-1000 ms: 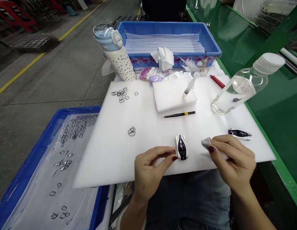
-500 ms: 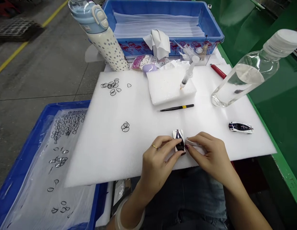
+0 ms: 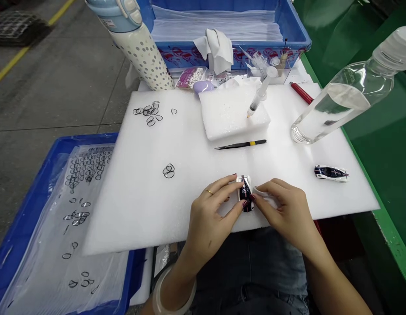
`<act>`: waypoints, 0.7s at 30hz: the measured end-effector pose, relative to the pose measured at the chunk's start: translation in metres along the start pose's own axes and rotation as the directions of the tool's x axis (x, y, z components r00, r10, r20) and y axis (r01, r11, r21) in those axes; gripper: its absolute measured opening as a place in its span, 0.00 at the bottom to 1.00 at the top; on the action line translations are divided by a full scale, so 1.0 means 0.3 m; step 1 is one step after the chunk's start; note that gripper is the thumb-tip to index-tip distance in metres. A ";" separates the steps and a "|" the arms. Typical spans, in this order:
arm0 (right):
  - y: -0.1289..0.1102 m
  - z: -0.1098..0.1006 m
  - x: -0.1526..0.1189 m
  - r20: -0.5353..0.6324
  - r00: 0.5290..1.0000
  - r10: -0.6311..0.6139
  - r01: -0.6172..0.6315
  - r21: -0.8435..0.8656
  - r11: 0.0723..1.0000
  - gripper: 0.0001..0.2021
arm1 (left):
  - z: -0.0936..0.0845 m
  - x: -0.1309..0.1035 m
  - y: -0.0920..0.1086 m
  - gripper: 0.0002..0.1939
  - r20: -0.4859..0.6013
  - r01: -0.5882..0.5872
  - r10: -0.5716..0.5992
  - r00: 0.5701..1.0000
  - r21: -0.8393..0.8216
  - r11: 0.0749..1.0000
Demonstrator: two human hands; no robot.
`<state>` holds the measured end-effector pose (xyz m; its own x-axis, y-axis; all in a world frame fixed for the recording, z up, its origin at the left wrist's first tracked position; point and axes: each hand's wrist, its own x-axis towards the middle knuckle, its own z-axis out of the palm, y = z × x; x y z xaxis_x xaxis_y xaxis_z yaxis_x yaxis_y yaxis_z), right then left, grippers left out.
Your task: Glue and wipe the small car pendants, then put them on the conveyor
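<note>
A white and dark-blue toy car (image 3: 245, 192) rests on the white foam sheet (image 3: 203, 175) near its front edge. My left hand (image 3: 212, 214) grips the car from its left side, fingertips and thumb on the body. On the other side, my right hand (image 3: 284, 205) pinches a white cloth (image 3: 267, 197), with its thumb and fingertips touching the car's right side. Part of the cloth is hidden under my right fingers. A second toy car (image 3: 331, 173) of the same colours sits apart at the right.
Black tweezers (image 3: 241, 145) lie before a foam block (image 3: 234, 113) holding an upright syringe (image 3: 262, 92). A clear bottle (image 3: 343, 98) stands right, a dotted flask (image 3: 147, 59) back left. Black rings (image 3: 169, 170) lie on the sheet. Blue trays (image 3: 101, 136) flank the left and back.
My left fingers have shifted on the car, drawing back so more of its dark top shows. My right hand stays beside the car with the cloth. The view has moved slightly.
</note>
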<state>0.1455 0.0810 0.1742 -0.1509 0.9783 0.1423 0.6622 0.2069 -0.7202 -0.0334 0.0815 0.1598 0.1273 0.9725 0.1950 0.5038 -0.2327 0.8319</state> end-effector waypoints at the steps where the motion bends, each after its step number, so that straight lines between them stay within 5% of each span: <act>1: 0.000 0.003 -0.002 -0.011 1.000 -0.014 0.014 -0.019 1.000 0.04 | -0.002 0.004 0.002 0.15 0.005 0.009 -0.009 1.000 0.000 1.000; 5: 0.004 -0.007 -0.012 -0.031 0.997 -0.072 0.071 -0.028 0.997 0.03 | -0.034 0.038 -0.003 0.22 0.111 -0.034 0.025 0.993 0.082 0.996; 9: 0.021 -0.039 -0.035 -0.159 0.977 -0.140 0.145 0.020 0.989 0.05 | -0.059 0.067 -0.022 0.31 0.387 -0.238 0.182 0.904 0.103 0.966; 14: 0.045 -0.012 -0.078 -0.244 0.881 -0.405 0.363 -0.200 0.910 0.10 | -0.027 0.050 -0.039 0.17 0.131 -0.202 0.182 0.975 0.160 0.966; 21: 0.012 0.072 -0.103 -0.257 0.861 -0.439 0.331 -0.372 0.867 0.08 | -0.039 0.042 -0.048 0.16 0.172 -0.198 0.181 0.968 0.082 0.977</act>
<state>0.1368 0.0512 0.1525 -0.2318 0.7553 0.6130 0.7974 0.5084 -0.3250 -0.0492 0.0972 0.1563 0.3615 0.8981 0.2504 0.5373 -0.4202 0.7313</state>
